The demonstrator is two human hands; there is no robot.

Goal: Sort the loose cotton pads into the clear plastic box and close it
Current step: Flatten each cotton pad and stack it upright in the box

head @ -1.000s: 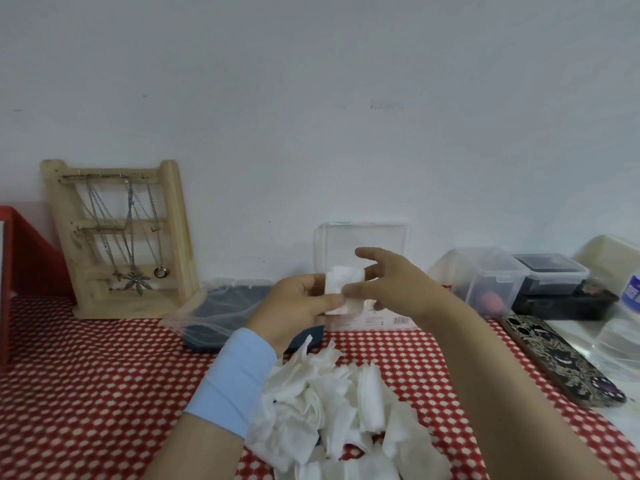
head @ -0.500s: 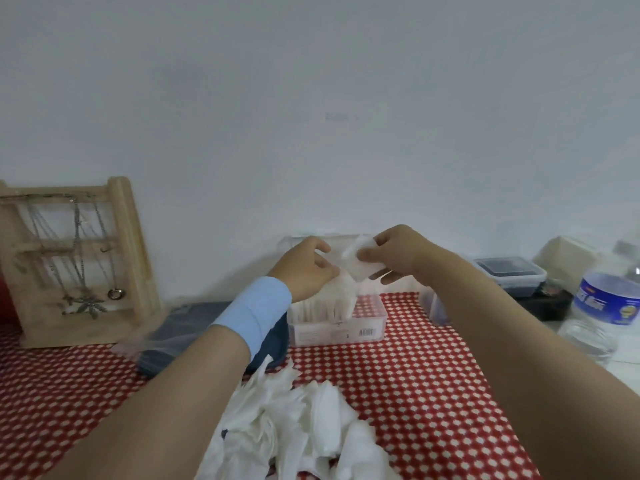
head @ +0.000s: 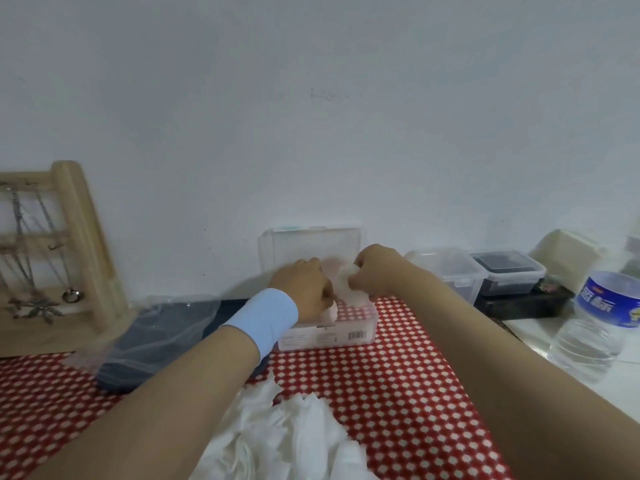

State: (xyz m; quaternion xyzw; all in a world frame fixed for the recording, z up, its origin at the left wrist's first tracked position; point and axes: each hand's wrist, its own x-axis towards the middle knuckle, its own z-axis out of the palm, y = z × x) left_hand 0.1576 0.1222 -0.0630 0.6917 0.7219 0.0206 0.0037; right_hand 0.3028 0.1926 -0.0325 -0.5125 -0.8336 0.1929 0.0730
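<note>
Cotton pads (head: 294,438) lie heaped on the bench (head: 415,375) near the open clear plastic box (head: 360,332), above which the right hand (head: 375,271) pinches one pad (head: 346,277) while the left hand (head: 304,289) dips inside, grip unclear.

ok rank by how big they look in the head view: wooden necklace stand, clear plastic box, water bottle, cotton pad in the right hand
1. wooden necklace stand, though cropped
2. clear plastic box and water bottle: too alike to rank, bottle nearer and cropped
3. cotton pad
</note>
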